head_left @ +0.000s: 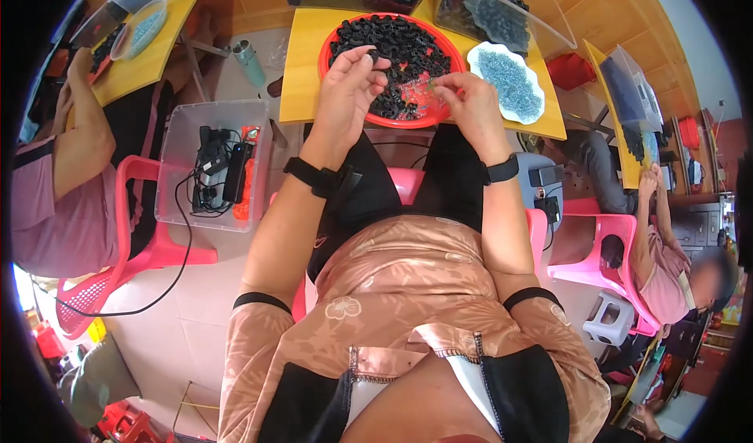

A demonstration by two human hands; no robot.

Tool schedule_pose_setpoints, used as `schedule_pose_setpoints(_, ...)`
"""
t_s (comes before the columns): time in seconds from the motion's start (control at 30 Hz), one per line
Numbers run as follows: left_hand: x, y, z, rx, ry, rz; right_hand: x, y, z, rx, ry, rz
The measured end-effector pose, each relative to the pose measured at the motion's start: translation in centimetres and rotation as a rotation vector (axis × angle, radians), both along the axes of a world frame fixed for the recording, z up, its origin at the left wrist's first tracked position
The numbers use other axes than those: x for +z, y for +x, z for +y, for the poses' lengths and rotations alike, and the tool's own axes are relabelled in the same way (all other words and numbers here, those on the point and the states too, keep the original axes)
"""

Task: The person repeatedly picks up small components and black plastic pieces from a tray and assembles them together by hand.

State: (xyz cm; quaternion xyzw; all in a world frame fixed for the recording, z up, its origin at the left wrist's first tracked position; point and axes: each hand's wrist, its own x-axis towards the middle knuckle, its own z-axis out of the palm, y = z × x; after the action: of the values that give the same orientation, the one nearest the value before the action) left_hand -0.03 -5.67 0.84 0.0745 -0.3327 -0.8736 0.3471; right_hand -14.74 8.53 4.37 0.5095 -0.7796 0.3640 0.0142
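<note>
My left hand [351, 90] is raised over the left side of a round red tray [458, 60], its fingers closed on a small black part [374, 53]. My right hand [477, 110] hovers at the tray's right edge, thumb and fingertips pinched together; what they hold, if anything, is too small to make out. Many small black ring-like parts [392, 34] fill the tray's back and left. Tiny clear bits [412, 92] lie scattered on its red bottom near my hands. A white scalloped dish [536, 110] of small bluish clear pieces [506, 78] stands right of the tray.
Clear bins [478, 19] of black parts stand behind the tray on the yellow table [302, 67]. A clear box [169, 184] with cables and black devices sits on the floor at left. Other people work at yellow tables on both sides. A green bottle [249, 63] stands nearby.
</note>
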Motion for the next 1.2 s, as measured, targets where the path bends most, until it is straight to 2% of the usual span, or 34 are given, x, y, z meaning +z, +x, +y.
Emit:
schedule_pose_setpoints(0.4,0.0,-0.1,-0.1,-0.021,-0.015,-0.016,-1.3,2.4,-1.4,0.049,0.195,0.279)
schedule_pose_setpoints(0.7,0.4,0.1,0.3,-0.033,-0.05,-0.044,-1.9,2.3,-1.4,0.033,0.126,0.27)
schedule_pose_setpoints(0.8,0.4,0.0,0.4,-0.037,-0.055,-0.054,-0.8,2.5,-1.4,0.053,0.013,-0.216)
schedule_pose_setpoints(0.9,0.6,0.0,0.5,-0.047,-0.078,-0.084,0.8,3.1,-1.7,0.11,-0.157,-0.564)
schedule_pose_setpoints(1.0,0.5,0.0,0.5,-0.045,-0.113,-0.083,2.8,3.6,-2.3,0.192,-0.229,-0.64)
schedule_pose_setpoints(1.2,0.2,-0.1,0.4,-0.044,-0.105,-0.075,2.9,3.2,-3.3,0.225,-0.168,-0.611)
